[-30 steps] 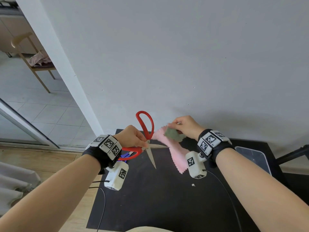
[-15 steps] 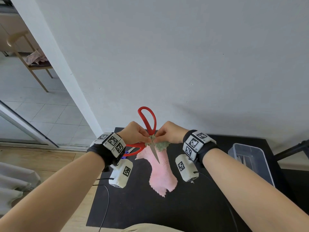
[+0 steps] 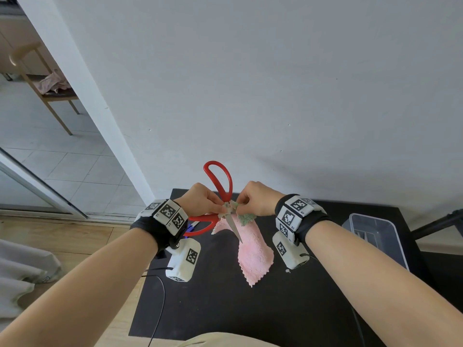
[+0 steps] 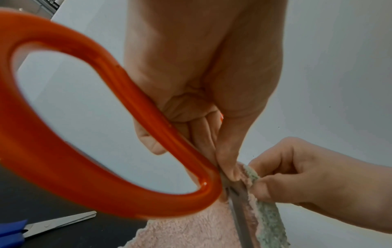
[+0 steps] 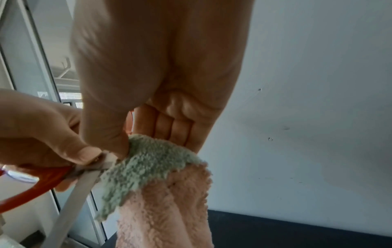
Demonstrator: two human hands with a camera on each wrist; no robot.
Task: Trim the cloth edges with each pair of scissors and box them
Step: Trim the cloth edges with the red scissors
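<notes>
The left hand (image 3: 201, 200) grips the red scissors (image 3: 217, 194) close to the pivot, thumb pressed on the joint, with one handle loop standing up and the other swung out low to the left, so the handles are spread; the blade (image 3: 234, 227) points down across the cloth. The right hand (image 3: 255, 199) pinches the top of the pink cloth (image 3: 253, 249) at its grey-green edge (image 3: 246, 217), just beside the pivot, and the rest of the cloth hangs down to the black worktop (image 3: 225, 309). To make this cut well, the right hand should pull the green edge taut and feed it deep into the throat of the blades, where thick pile shears cleanly instead of folding between the tips. I judge the left hand needs its fingers back in the loops before it can close with any force, and the right thumb lies too near the blade for comfort. A second pair of scissors with blue handles (image 4: 12, 234) lies on the worktop to the left, and the clear box (image 3: 375, 236) waits at the right edge, with something pale and small in it that I cannot make out. Compared with a second ago, the hands have come together: the blades, then splayed wide, now show as one line, and the cloth, then held out sideways, hangs straight.
</notes>
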